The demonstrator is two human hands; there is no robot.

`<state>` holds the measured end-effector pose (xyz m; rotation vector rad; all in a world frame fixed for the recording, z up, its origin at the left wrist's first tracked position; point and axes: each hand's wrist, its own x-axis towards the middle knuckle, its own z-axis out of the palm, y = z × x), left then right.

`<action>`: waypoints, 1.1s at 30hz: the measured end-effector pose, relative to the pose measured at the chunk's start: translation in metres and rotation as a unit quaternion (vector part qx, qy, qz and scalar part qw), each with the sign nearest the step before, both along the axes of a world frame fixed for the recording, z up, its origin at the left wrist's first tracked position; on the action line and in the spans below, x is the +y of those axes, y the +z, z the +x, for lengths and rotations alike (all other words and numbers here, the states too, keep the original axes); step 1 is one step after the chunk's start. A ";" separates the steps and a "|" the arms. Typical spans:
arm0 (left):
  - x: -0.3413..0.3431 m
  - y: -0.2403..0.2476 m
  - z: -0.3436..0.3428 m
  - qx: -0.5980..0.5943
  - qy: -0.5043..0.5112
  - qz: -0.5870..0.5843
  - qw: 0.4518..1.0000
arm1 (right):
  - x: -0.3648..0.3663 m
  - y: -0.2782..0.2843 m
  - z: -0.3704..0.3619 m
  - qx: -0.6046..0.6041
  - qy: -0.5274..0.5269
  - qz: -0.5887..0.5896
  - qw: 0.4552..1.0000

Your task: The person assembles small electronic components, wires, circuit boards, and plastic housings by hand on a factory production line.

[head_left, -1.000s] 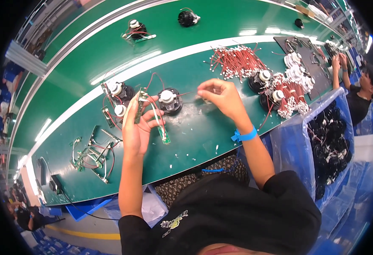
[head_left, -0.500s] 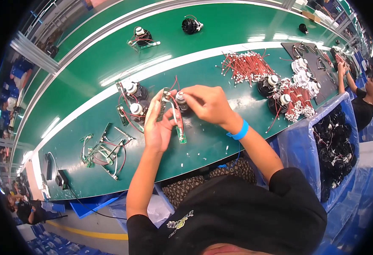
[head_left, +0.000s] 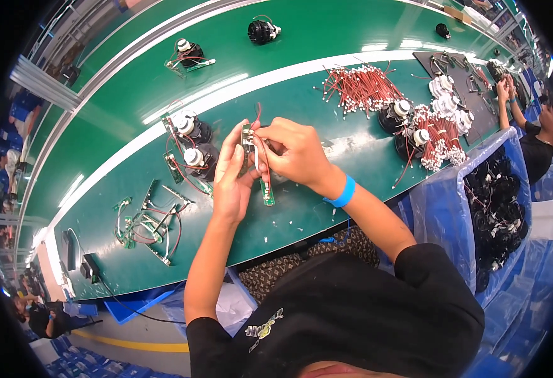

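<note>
Green circuit board, held in the left hand above the table.
Probably light, stiff, fragile: best held by its edges (the wires look limp). Left fingers curl round it; the right hand crowds its edge, any hold hidden.

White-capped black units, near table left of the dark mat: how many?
4: two units left of the left hand, two more units right of the right hand; the hands may hide another.
</note>
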<state>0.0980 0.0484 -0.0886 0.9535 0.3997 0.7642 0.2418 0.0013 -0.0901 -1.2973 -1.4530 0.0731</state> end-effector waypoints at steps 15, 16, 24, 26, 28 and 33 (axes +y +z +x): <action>0.001 0.000 -0.001 0.033 0.012 0.029 0.999 | 0.002 0.002 0.011 -0.049 0.014 -0.047 0.998; 0.000 -0.002 -0.001 0.035 0.018 0.024 0.999 | 0.002 0.000 0.010 -0.049 0.017 -0.046 0.998; -0.004 -0.015 0.003 0.035 -0.005 0.044 0.998 | -0.003 -0.008 0.012 -0.064 0.011 -0.022 0.998; -0.002 -0.007 -0.001 0.036 -0.010 0.051 0.998 | -0.003 0.000 0.008 -0.063 0.017 -0.011 0.998; 0.001 -0.006 -0.002 0.036 -0.024 0.047 0.998 | 0.000 0.002 0.009 -0.061 0.020 -0.007 0.998; 0.011 0.005 -0.008 0.182 0.017 0.177 0.967 | -0.001 0.013 0.019 -0.078 0.001 0.018 0.997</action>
